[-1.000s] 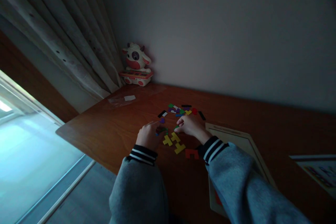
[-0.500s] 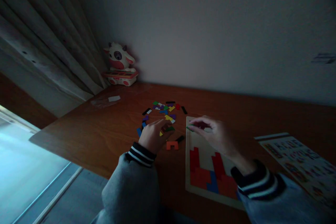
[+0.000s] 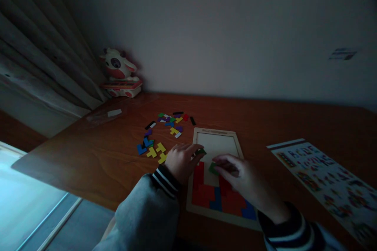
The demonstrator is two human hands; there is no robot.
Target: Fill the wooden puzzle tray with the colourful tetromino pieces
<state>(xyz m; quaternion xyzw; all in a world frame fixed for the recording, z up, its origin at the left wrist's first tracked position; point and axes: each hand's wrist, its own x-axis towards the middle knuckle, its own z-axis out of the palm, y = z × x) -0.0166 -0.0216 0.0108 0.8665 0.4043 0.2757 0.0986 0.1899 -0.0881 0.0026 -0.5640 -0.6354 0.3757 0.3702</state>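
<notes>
Green wooden block (image 3: 213, 168) in right hand (image 3: 241, 180) over flat tray (image 3: 216, 144)

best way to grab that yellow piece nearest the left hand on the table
Pinch the yellow piece across its thin edges from straight above. It lies flat on the table, so only its sides offer a grip. Come from its far side; the left hand is close on the near side.

Your puzzle board (image 3: 216, 130) has a pale frame, with red and blue pieces (image 3: 216, 196) filling its near end. Left of it lie yellow, blue, purple and black loose pieces (image 3: 160, 135) on the reddish-brown worktop (image 3: 103, 153). Your cuffs (image 3: 165, 178) are dark with white stripes.
</notes>
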